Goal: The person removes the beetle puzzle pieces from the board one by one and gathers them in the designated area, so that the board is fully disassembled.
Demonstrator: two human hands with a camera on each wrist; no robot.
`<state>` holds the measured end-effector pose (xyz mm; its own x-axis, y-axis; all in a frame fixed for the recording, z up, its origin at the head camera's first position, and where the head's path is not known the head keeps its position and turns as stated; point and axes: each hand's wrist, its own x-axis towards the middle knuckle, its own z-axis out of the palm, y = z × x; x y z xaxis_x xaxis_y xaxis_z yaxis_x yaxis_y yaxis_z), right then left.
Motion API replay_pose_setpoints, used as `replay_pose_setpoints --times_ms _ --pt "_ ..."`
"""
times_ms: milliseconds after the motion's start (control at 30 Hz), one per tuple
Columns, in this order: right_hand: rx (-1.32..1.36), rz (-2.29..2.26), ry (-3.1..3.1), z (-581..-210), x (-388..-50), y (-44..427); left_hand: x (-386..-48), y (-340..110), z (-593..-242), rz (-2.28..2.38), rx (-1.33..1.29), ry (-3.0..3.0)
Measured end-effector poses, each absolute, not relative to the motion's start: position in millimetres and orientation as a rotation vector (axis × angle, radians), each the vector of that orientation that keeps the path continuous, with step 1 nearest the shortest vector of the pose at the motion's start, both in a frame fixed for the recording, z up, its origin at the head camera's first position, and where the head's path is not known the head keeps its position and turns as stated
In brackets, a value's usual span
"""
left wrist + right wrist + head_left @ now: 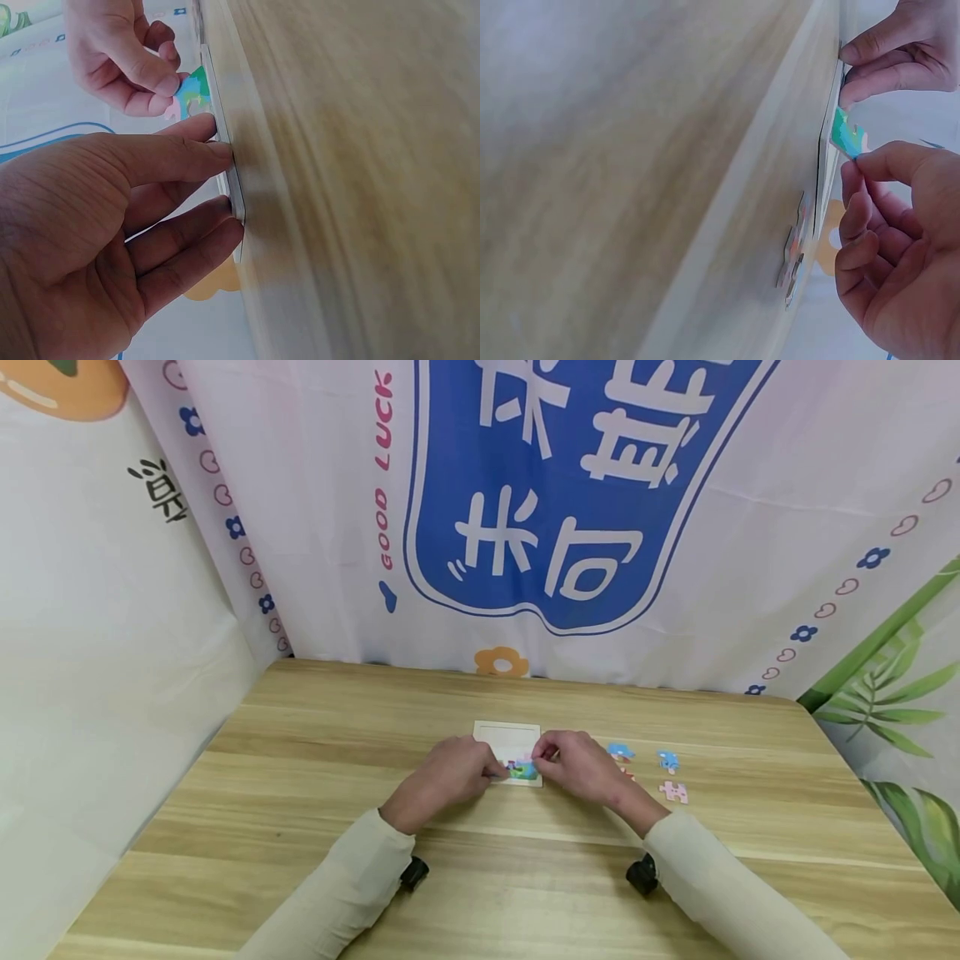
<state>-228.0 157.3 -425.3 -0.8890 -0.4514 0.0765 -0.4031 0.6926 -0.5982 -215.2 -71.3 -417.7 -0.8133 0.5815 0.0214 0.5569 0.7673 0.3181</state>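
the grip of your left hand (446, 774) is bent round the lower left corner of a white puzzle board (507, 735), with thumb and fingertips touching its edge. the grip of your right hand (583, 766) is closed on a green and blue puzzle piece (844, 135), pinched between thumb and forefinger over the lower right part of the board; it looks tilted in the right wrist view, and you can't tell there whether it is fully seated. the other fingers of that hand are curled in. the board lies flat on the wooden worktop (525, 902), between your hands, its upper part bare and white. to the right of your right hand, you have two blue pieces (668, 761), a pink piece (674, 792) and a red piece (627, 772), the red one partly hidden by your arm. a printed cloth (337, 527) hangs behind the worktop.
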Motion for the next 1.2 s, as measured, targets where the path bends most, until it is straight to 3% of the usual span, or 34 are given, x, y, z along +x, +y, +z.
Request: replay_pose_setpoints --times_ms 400,1200 --pt "-0.681 -1.055 2.751 -417 -222 178 -215 -72 -418 0.472 0.930 2.894" --pt "-0.621 -0.997 2.722 -397 -188 283 -213 -71 -418 0.458 0.901 2.899"
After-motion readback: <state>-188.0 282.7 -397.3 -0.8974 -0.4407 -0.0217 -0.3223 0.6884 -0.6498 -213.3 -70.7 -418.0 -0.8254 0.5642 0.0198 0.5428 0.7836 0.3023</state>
